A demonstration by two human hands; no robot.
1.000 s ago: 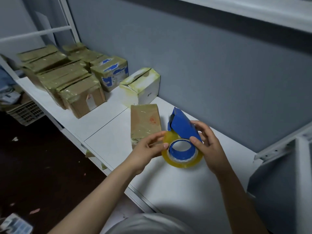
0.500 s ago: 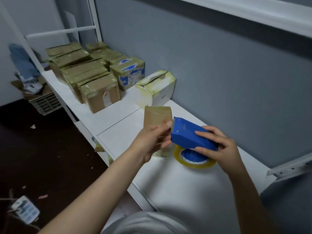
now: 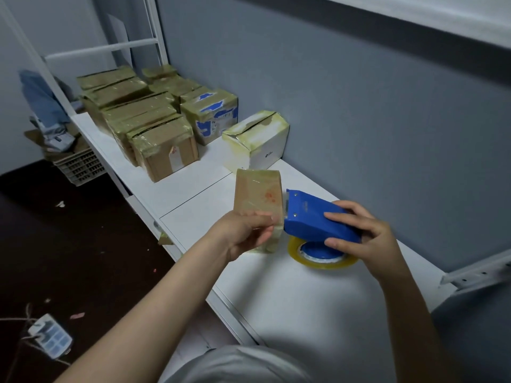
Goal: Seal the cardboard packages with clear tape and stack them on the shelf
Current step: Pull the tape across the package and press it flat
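Observation:
A small brown cardboard package, wrapped in clear tape, lies on the white shelf. My left hand holds its near end, with a strip of clear tape between the fingers. To the right, my right hand grips the blue tape dispenser. Its toothed end points at the package. The yellowish tape roll sits under the dispenser, on the shelf.
A white taped box stands against the grey wall behind the package. Several taped brown boxes fill the shelf's far left, one with blue print. A crate and a power strip lie on the dark floor.
My right hand has tipped the dispenser from upright to nearly flat, cutter toward the package. My left hand moved from the tape roll onto the package's near end.

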